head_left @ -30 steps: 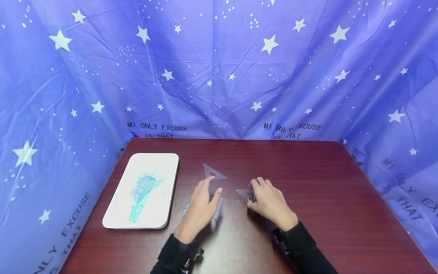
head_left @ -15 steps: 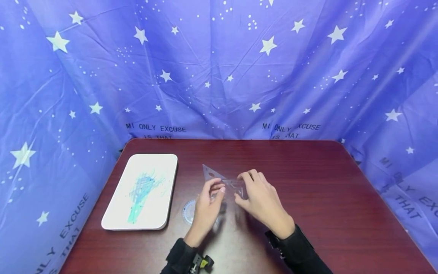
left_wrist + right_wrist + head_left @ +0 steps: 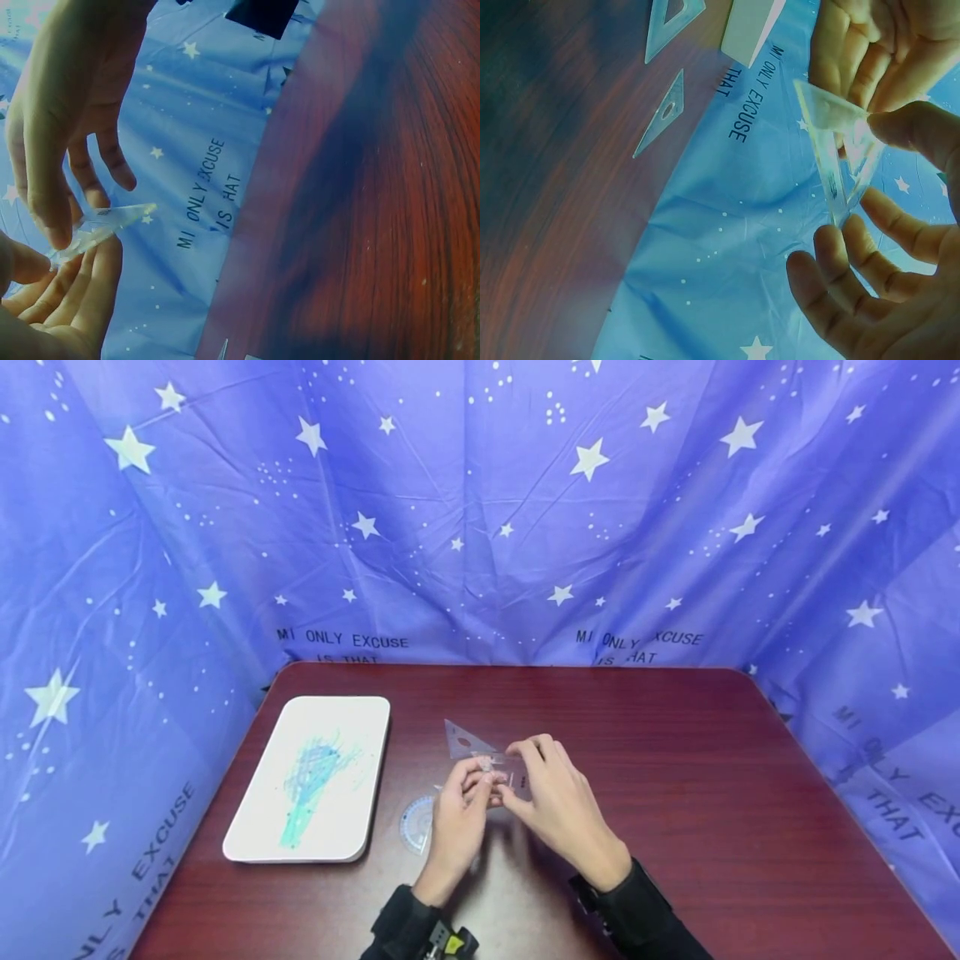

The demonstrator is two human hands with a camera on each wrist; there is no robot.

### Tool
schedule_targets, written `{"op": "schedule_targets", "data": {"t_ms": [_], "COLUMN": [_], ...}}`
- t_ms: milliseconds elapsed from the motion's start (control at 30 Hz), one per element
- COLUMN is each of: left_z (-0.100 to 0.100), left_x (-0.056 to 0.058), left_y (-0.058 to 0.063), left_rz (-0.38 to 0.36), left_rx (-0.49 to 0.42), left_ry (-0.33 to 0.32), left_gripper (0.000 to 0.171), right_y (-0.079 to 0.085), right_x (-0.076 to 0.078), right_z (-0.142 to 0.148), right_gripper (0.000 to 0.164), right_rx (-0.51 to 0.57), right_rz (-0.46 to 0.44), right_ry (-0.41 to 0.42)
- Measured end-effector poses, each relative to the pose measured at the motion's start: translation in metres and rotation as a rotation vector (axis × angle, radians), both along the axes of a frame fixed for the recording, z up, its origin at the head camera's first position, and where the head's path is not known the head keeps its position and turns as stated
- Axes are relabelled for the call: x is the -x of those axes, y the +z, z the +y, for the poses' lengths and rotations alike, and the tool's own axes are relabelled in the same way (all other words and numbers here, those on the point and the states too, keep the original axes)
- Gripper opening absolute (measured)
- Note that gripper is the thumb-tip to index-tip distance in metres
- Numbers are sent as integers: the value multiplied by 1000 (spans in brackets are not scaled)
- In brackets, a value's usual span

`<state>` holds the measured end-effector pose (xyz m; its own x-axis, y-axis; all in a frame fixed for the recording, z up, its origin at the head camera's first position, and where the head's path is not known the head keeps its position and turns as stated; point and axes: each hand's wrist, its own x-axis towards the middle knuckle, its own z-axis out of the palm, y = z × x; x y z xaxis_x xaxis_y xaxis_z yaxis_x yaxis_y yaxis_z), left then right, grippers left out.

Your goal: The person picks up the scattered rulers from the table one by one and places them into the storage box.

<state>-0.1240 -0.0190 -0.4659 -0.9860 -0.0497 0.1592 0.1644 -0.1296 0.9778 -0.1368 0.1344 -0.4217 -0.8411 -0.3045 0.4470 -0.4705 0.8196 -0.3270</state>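
Both hands hold a small clear plastic set square (image 3: 829, 142) with a triangular cut-out, raised over the table. My left hand (image 3: 459, 822) pinches one end between thumb and fingers, as the left wrist view shows. My right hand (image 3: 566, 802) grips it at the other side, its thumb on one edge and fingertips (image 3: 859, 225) at a corner. Beyond the hands, a second set square (image 3: 465, 742) with a round hole lies on the table. Next to the left hand rests a clear protractor (image 3: 416, 824), partly hidden by that hand.
A white board (image 3: 258, 827) with blue-green scribbles lies on the left of the dark red wooden table (image 3: 712, 760). A blue curtain (image 3: 480, 527) with white stars hangs around the table's back and sides.
My right hand has brought the set square leftward to the left hand. The left hand has moved right, off the protractor, and its fingers have closed on the set square.
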Motion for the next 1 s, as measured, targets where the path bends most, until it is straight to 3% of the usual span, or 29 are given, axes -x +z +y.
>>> {"op": "schedule_targets", "data": {"t_ms": [267, 500, 700, 900, 1000], "left_z": [-11, -33, -66, -108, -133], "left_x": [6, 15, 27, 38, 49], "left_y": [3, 17, 33, 49, 45], "left_rz": [20, 31, 21, -12, 5], "left_rx": [94, 303, 543, 722, 830], "left_ry": [38, 157, 255, 261, 251], "left_gripper": [24, 26, 28, 30, 36], "right_y": [0, 1, -4, -11, -12], "right_x": [0, 2, 2, -3, -6], "right_z": [9, 26, 43, 59, 67], "right_gripper": [47, 47, 44, 40, 38], "right_rx": [23, 10, -42, -106, -137], "right_rz": [18, 10, -34, -86, -126], "right_ry": [104, 108, 106, 126, 130]}}
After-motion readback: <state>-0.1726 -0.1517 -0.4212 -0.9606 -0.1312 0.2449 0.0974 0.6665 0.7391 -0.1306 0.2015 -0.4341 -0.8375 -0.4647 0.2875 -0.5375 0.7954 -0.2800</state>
